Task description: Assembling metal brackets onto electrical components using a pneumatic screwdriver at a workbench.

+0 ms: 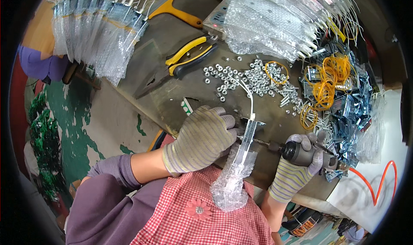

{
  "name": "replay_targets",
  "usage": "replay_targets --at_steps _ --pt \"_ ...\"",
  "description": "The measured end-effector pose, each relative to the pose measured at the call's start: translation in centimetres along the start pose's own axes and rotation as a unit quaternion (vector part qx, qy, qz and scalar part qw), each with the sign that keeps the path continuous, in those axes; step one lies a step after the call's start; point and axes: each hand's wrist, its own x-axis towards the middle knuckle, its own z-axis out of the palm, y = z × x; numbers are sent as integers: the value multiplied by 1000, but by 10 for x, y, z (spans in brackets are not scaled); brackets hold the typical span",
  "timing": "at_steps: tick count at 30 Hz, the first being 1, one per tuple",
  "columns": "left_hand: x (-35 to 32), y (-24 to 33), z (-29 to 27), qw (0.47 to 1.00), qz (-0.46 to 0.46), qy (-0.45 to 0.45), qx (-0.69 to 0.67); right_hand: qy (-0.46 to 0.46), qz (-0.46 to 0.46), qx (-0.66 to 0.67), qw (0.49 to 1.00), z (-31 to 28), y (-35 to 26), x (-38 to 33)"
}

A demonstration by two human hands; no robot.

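Observation:
My left hand [202,137], in a striped glove, is closed at the left side of a narrow metal strip [248,133] with white wires; its fingertips are partly hidden. Bubble wrap [232,180] covers the strip's near end, which hangs over my checked apron. In my right hand [297,172], also gloved, is a power screwdriver [301,153] with a dark body. Its bit points left and meets the strip's bracket end. Just beyond lie many loose nuts [258,77] and a heap of screws [322,126].
Yellow-black pliers [189,57] and a yellow scraper [178,12] lie farther back. Bubble-wrapped wired strips are stacked at far left [99,34] and far right [271,21]. Orange rubber bands [329,81] top metal brackets [350,116]. An orange hose [374,193] trails from the screwdriver.

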Motion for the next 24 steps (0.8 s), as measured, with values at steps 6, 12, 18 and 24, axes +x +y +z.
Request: replay_targets --at_steps 6,12,18,24 --pt "9 -2 -28 997 11 -39 -59 -11 1 -33 999 0 1 5" --pt "18 11 -29 917 -158 -88 -356 2 -3 -47 999 1 4 6" --pt "12 4 -19 939 -163 -116 -280 -12 4 -41 999 2 7 4" --pt "8 2 -54 928 -165 -171 -287 19 9 -31 999 6 2 2"
